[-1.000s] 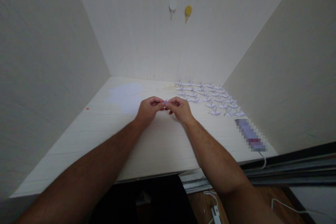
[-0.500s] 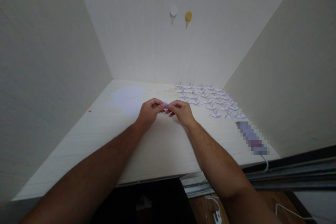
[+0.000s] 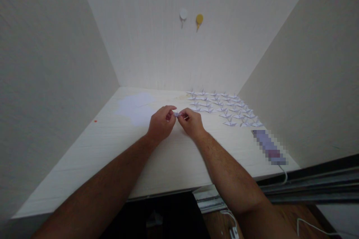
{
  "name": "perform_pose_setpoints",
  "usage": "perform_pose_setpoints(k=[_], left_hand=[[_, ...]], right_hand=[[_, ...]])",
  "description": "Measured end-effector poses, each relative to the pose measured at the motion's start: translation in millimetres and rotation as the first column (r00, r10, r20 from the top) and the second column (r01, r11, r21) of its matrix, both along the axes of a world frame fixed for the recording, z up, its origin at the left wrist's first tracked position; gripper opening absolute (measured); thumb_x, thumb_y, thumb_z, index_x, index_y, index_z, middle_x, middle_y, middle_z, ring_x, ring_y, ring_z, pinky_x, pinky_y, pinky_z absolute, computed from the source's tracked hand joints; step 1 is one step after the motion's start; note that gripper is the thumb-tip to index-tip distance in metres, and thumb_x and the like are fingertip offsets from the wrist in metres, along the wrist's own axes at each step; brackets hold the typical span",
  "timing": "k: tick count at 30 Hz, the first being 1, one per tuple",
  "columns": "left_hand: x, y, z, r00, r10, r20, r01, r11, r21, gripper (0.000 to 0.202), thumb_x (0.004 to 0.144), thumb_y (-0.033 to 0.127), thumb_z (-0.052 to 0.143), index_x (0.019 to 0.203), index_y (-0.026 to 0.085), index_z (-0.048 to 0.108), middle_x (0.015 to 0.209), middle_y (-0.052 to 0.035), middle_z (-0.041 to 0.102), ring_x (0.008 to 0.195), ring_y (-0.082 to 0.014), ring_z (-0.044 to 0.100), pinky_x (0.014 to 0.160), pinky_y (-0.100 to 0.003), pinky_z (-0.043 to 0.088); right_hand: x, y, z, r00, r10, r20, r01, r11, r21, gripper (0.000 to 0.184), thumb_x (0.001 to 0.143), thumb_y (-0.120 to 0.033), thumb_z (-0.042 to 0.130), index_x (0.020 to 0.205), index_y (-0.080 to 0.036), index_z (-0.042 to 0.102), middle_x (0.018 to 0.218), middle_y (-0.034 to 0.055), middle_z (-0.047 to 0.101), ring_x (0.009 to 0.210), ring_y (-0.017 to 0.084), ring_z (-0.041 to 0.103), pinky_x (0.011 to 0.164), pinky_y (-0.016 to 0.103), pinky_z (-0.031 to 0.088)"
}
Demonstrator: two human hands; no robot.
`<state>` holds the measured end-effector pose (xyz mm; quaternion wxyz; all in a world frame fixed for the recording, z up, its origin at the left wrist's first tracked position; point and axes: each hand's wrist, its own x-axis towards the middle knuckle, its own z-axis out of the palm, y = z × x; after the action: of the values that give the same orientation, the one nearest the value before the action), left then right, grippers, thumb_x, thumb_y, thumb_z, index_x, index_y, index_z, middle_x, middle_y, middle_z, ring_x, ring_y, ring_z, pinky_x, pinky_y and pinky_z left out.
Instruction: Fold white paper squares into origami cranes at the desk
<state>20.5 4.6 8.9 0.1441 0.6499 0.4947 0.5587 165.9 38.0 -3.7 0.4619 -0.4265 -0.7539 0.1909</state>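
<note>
My left hand (image 3: 162,122) and my right hand (image 3: 191,122) meet over the middle of a pale wooden desk (image 3: 117,145). Both pinch one small folded piece of pale lilac paper (image 3: 177,114) between their fingertips, fingers curled. Most of the paper is hidden by my fingers. To the right, several small folded paper cranes (image 3: 224,106) lie in rows on the desk. A pale lilac sheet (image 3: 136,105) lies flat on the desk just behind and left of my hands.
A blurred-out flat device (image 3: 268,146) with a white cable lies near the desk's right front corner. Walls close the desk in on three sides. A white hook (image 3: 183,14) and a yellow hook (image 3: 199,19) hang on the back wall. A small red dot (image 3: 95,121) marks the left side.
My hands have drawn closer together around the folded paper and shifted slightly, the left fingers curling over it. The view has tilted a little.
</note>
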Motion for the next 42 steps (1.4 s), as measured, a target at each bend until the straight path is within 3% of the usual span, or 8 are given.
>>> perform_pose_setpoints(k=[4,9,14,19,26,32,38,42], left_hand=[[-1.3,3.1,-3.9,0.996,0.030,-0.087,-0.025,0.998,0.054,0.025,0.074,0.012,0.052,0.092,0.021,0.067,0.082,-0.0034,0.063,0.073,-0.0174,0.055,0.076,-0.029,0.043],[1.9,2.0,-5.7,0.997,0.039,0.072,-0.037,0.999,-0.029,0.015,0.071,0.013,0.055,0.080,0.021,0.064,0.072,-0.0005,0.062,0.066,-0.0158,0.057,0.065,-0.026,0.043],[3.8,2.4,-6.0,0.970,0.049,0.239,-0.024,0.994,-0.109,0.007,0.068,0.017,0.063,0.073,0.020,0.061,0.061,0.0029,0.060,0.057,-0.0130,0.058,0.056,-0.023,0.042],[1.8,9.6,-10.4,0.926,0.012,0.376,0.061,0.981,-0.182,0.019,0.064,0.025,0.073,0.077,0.018,0.061,0.066,0.0004,0.064,0.059,-0.0135,0.061,0.056,-0.023,0.046],[-0.7,12.2,-8.1,0.854,0.007,0.520,0.188,0.928,-0.322,0.019,0.066,0.030,0.073,0.069,0.014,0.063,0.062,-0.0048,0.066,0.060,-0.0176,0.066,0.060,-0.030,0.053],[-8.2,14.0,-6.0,0.725,-0.044,0.687,0.359,0.876,-0.323,0.024,0.062,0.029,0.077,0.070,0.013,0.061,0.070,-0.0049,0.068,0.065,-0.0169,0.067,0.066,-0.031,0.054],[-12.5,12.9,-4.3,0.611,-0.143,0.778,0.549,0.785,-0.287,0.028,0.062,0.030,0.079,0.073,0.014,0.058,0.071,-0.0044,0.068,0.063,-0.0155,0.066,0.067,-0.032,0.054],[-16.7,12.0,-4.6,0.482,-0.197,0.854,0.665,0.717,-0.210,0.020,0.069,0.026,0.075,0.073,0.014,0.060,0.073,-0.0041,0.068,0.064,-0.0131,0.064,0.067,-0.029,0.053]], right_hand=[[-3.8,-1.5,1.2,0.993,-0.017,-0.115,0.010,0.998,-0.063,0.005,0.075,-0.026,0.059,0.077,-0.021,0.057,0.065,-0.0021,0.060,0.059,0.012,0.056,0.058,0.024,0.044],[-8.1,-1.1,0.0,0.939,0.008,-0.343,-0.063,0.987,-0.150,0.018,0.073,-0.023,0.058,0.092,-0.021,0.057,0.065,-0.0042,0.058,0.057,0.011,0.059,0.054,0.022,0.045],[-8.2,-1.1,-1.2,0.941,0.015,-0.339,-0.074,0.984,-0.161,0.010,0.074,-0.028,0.061,0.079,-0.020,0.058,0.064,-0.0020,0.061,0.058,0.012,0.061,0.054,0.022,0.046],[-8.1,0.1,-4.0,0.947,0.006,-0.322,-0.069,0.980,-0.184,0.016,0.073,-0.033,0.065,0.075,-0.020,0.056,0.066,-0.0005,0.064,0.062,0.014,0.064,0.056,0.023,0.049],[-7.6,3.9,-2.9,0.920,0.001,-0.393,-0.104,0.965,-0.241,0.020,0.072,-0.028,0.063,0.091,-0.020,0.062,0.065,-0.0018,0.065,0.061,0.013,0.065,0.059,0.024,0.052],[-3.7,6.9,1.0,0.816,0.011,-0.578,-0.339,0.819,-0.463,0.023,0.064,-0.035,0.072,0.071,-0.016,0.061,0.057,0.0010,0.064,0.053,0.013,0.062,0.054,0.026,0.053],[5.0,5.1,4.6,0.687,0.097,-0.720,-0.578,0.673,-0.461,0.030,0.060,-0.037,0.079,0.072,-0.016,0.061,0.061,-0.0016,0.063,0.052,0.009,0.055,0.055,0.026,0.054],[8.8,3.3,5.9,0.637,0.163,-0.753,-0.674,0.592,-0.442,0.033,0.060,-0.039,0.081,0.071,-0.016,0.061,0.067,0.0003,0.066,0.051,0.009,0.055,0.055,0.026,0.054]])
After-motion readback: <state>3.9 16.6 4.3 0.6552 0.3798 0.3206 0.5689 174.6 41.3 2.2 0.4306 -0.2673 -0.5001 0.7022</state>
